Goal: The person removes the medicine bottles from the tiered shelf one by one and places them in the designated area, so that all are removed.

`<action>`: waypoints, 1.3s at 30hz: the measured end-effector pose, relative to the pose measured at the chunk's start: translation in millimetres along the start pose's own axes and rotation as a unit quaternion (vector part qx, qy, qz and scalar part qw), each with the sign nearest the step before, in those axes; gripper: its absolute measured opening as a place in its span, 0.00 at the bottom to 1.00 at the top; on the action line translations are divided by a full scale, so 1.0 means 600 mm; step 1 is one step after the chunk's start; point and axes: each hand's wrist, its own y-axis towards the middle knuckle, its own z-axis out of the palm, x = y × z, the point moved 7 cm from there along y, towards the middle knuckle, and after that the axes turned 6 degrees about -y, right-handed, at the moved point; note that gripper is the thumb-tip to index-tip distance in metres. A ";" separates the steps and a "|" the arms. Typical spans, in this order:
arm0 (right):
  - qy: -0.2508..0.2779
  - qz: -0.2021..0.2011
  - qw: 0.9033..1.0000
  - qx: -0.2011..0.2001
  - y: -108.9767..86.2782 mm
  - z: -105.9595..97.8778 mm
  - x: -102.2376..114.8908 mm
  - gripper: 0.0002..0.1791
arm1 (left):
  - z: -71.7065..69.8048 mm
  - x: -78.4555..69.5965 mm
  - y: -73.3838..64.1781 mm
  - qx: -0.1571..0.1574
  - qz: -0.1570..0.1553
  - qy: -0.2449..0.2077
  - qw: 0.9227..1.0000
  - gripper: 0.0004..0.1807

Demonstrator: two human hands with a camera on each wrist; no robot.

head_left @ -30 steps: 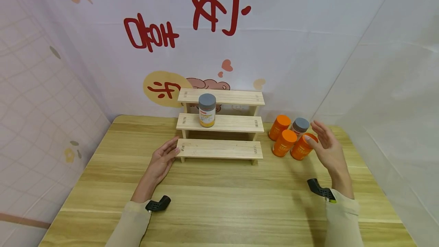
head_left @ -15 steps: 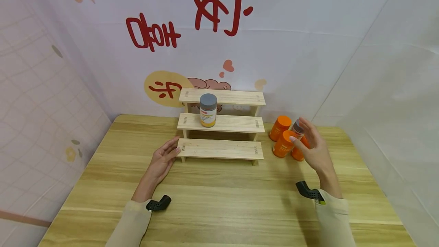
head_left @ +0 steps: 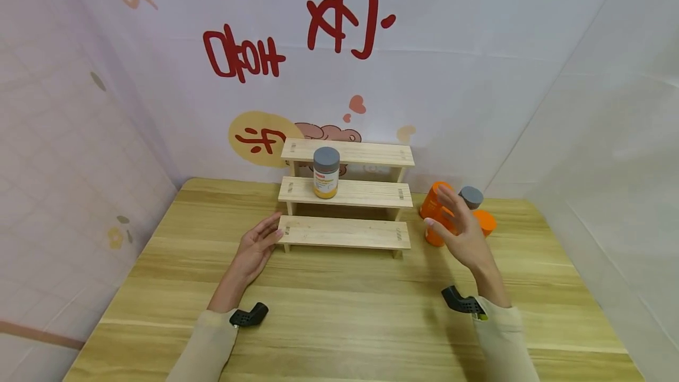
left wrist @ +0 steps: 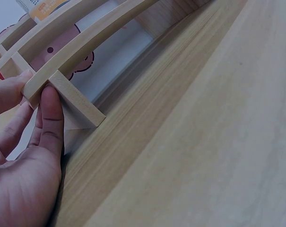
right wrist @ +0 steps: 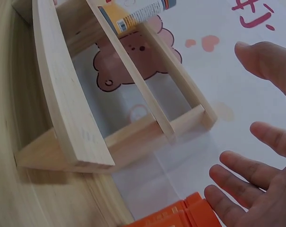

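In the head view, a three-step wooden display rack [head_left: 345,233] stands against the back wall. My left hand [head_left: 256,251] pinches the left end of its lowest step, thumb above and fingers beneath in the left wrist view. A grey-lidded supplement bottle [head_left: 326,180] stands upright on the middle step. My right hand [head_left: 467,240] hovers over the bottle group right of the rack, fingers spread and holding nothing. It partly covers two orange bottles [head_left: 429,203]. Behind and right of it show another grey-lidded bottle [head_left: 471,197] and a third orange bottle [head_left: 485,222].
The rack and bottles stand on a wood-grain table [head_left: 339,323]. A white printed backdrop [head_left: 451,87] rises behind it, with side walls at left and right. Black wrist cameras sit on both sleeves.
My right hand has moved left across the bottles, from over the right orange one to over the front-left one. My left hand keeps its grip on the rack; the head view has shifted slightly.
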 end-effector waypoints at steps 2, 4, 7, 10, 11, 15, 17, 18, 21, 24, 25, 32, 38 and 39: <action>-0.001 0.003 1.000 0.004 0.002 0.007 0.001 0.41 | 0.001 0.001 0.000 0.001 0.002 0.000 1.000 0.36; 0.001 0.003 1.000 0.008 0.004 0.014 0.002 0.41 | 0.000 0.002 -0.001 0.000 0.000 -0.001 1.000 0.36; -0.001 0.000 1.000 0.016 0.006 0.023 0.005 0.41 | 0.000 0.003 -0.003 -0.004 -0.004 -0.003 1.000 0.36; -0.003 -0.008 1.000 0.023 0.008 0.033 0.010 0.41 | 0.001 0.004 -0.004 -0.004 -0.005 -0.003 1.000 0.36; -0.003 -0.011 1.000 0.025 0.009 0.037 0.012 0.41 | 0.001 0.004 -0.004 -0.001 -0.005 -0.002 1.000 0.36; 0.007 -0.015 0.999 0.037 0.015 0.053 0.023 0.42 | -0.001 0.006 -0.004 0.003 -0.004 -0.001 1.000 0.37; 0.019 -0.017 0.999 0.042 0.019 0.061 0.031 0.42 | -0.002 0.007 -0.003 0.003 -0.005 -0.001 1.000 0.37; 0.027 -0.016 0.999 0.044 0.021 0.065 0.034 0.42 | -0.003 0.007 -0.003 0.001 -0.003 -0.001 1.000 0.37; 0.046 -0.020 0.998 0.048 0.029 0.076 0.045 0.43 | -0.003 0.007 -0.002 0.001 -0.004 -0.001 1.000 0.36; 0.058 -0.024 0.997 0.052 0.039 0.087 0.055 0.44 | -0.002 0.006 0.000 -0.002 -0.005 0.002 1.000 0.35; 0.059 -0.027 0.996 0.054 0.042 0.090 0.058 0.44 | -0.002 0.006 0.000 -0.003 -0.008 0.002 1.000 0.35; 0.089 -0.024 0.993 0.076 0.067 0.123 0.072 0.41 | 0.000 0.003 0.001 -0.002 -0.006 0.004 1.000 0.36; 0.101 -0.027 0.990 0.097 0.088 0.154 0.087 0.39 | 0.000 0.001 0.002 -0.004 -0.001 -0.001 1.000 0.35; 0.103 -0.027 0.989 0.098 0.091 0.158 0.089 0.39 | 0.001 0.001 0.002 -0.003 -0.001 0.000 1.000 0.35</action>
